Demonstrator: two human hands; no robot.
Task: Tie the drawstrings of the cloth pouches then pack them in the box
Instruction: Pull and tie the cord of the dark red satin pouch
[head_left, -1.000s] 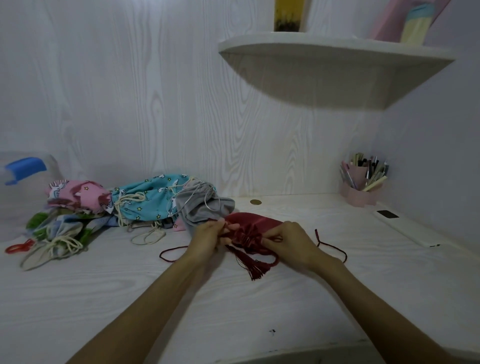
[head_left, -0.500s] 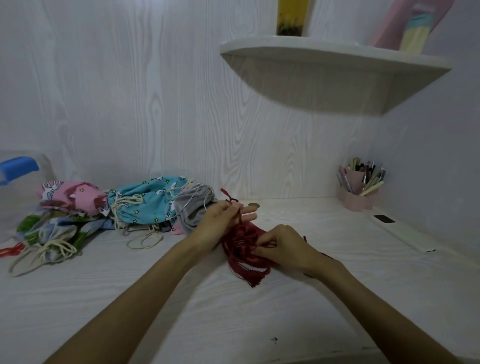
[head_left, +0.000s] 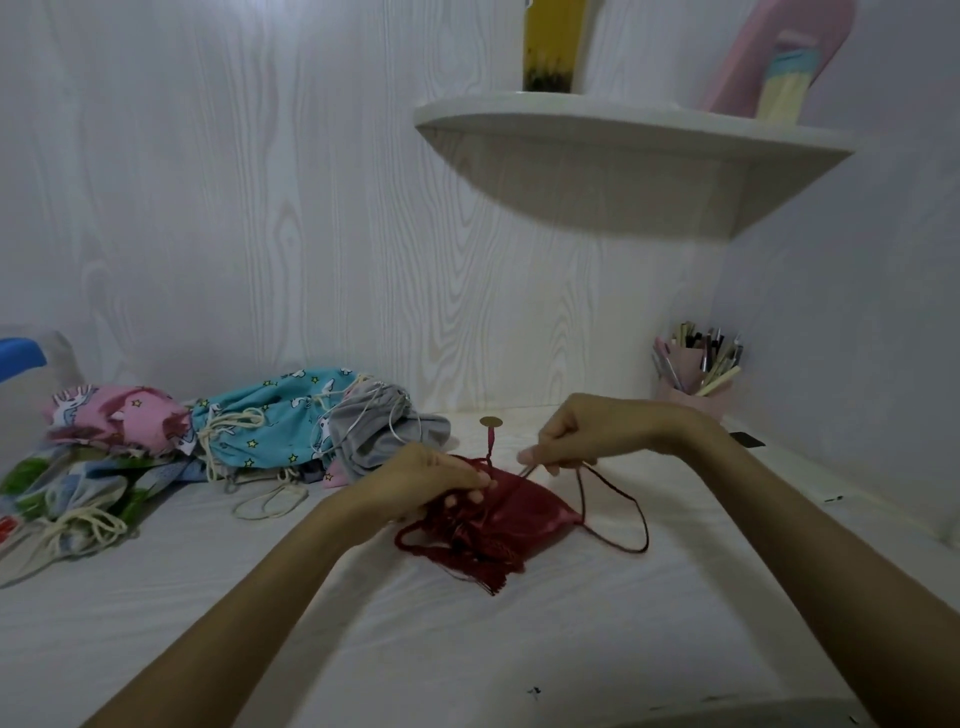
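Observation:
A dark red satin pouch (head_left: 511, 519) with a fringe lies on the white desk (head_left: 467, 649) in the middle. My left hand (head_left: 434, 480) pinches the pouch's gathered mouth, with a short red cord end sticking up beside it. My right hand (head_left: 587, 428) is raised to the right of the pouch and grips its dark red drawstring (head_left: 626, 512), which loops out over the desk. At the left lies a pile of other pouches: a pink one (head_left: 117, 415), a turquoise one (head_left: 270, 423), a grey one (head_left: 384, 436) and a green-and-white one (head_left: 72, 499).
A clear plastic box with a blue handle (head_left: 21, 356) stands at the far left edge. A pink pen holder (head_left: 693, 384) sits in the back right corner. A curved wall shelf (head_left: 623, 135) hangs overhead. A dark flat device (head_left: 748, 440) lies at the right.
My right hand has let go of the pouch body and risen to the right, pulling the drawstring out. My left hand has dropped onto the pouch's mouth. The pouch now lies flatter on the desk.

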